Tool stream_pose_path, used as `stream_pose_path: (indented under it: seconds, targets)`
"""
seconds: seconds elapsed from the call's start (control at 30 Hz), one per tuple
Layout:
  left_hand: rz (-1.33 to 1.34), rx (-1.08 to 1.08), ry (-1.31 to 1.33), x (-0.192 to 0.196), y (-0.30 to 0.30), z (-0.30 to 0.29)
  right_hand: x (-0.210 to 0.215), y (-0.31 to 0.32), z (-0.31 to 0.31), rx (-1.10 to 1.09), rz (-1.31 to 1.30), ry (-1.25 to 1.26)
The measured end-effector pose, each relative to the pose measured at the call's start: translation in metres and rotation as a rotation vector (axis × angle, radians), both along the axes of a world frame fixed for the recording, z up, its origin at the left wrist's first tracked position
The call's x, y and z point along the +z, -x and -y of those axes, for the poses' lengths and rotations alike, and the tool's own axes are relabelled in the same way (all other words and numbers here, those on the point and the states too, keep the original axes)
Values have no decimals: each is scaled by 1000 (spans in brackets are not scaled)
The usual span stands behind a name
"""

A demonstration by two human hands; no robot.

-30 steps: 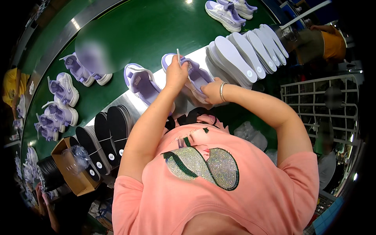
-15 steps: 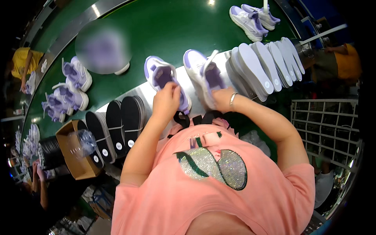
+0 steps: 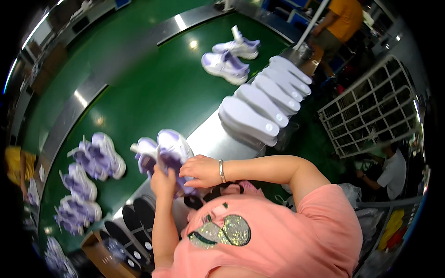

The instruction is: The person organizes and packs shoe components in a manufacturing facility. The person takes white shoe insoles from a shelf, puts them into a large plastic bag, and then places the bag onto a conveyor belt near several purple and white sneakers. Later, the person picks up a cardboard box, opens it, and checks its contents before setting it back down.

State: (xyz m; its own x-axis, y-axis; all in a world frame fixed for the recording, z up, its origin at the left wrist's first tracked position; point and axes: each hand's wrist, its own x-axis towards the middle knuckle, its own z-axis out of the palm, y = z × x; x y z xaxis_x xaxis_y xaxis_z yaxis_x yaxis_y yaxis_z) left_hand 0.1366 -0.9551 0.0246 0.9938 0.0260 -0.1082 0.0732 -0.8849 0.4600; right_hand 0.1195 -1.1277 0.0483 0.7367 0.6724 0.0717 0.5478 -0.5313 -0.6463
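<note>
Two white-and-purple sneakers stand side by side close in front of me. My left hand [image 3: 163, 181] is at the opening of the right-hand sneaker [image 3: 177, 144], its fingers closed on the collar edge. Across from it, my right hand [image 3: 202, 171] lies with fingers apart against the same shoe's collar and heel; a silver bracelet circles that wrist. The left-hand sneaker [image 3: 147, 149] is just beyond my left hand, partly hidden by it. My fingers cover part of the shoe's inside.
Stacks of white insoles [image 3: 245, 121] line the metal ledge [image 3: 208, 139] to the right. Black insoles [image 3: 134, 222] and a cardboard box [image 3: 104, 255] sit at lower left. More sneakers [image 3: 104, 155] stand on the green surface [image 3: 153, 97]. A wire rack [image 3: 371, 111] is at right, with people nearby.
The view has turned to the right. Both sneakers now stand close together, where before they were apart. My right hand has come over beside my left at the right-hand sneaker.
</note>
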Motion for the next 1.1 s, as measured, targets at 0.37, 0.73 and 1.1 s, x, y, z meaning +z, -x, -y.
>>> stream_pose_path:
  seconds: [0.37,0.73,1.1]
  targets:
    - [507,92,179,-6,-136,-34,-4,-157,200,-756,182,491]
    - [316,-218,-82,-92,-4,6,-40,-247,293,-738,-239,973]
    - [17,-114,-148,-64,-15,27,-53,-333,397,-830,-435,782]
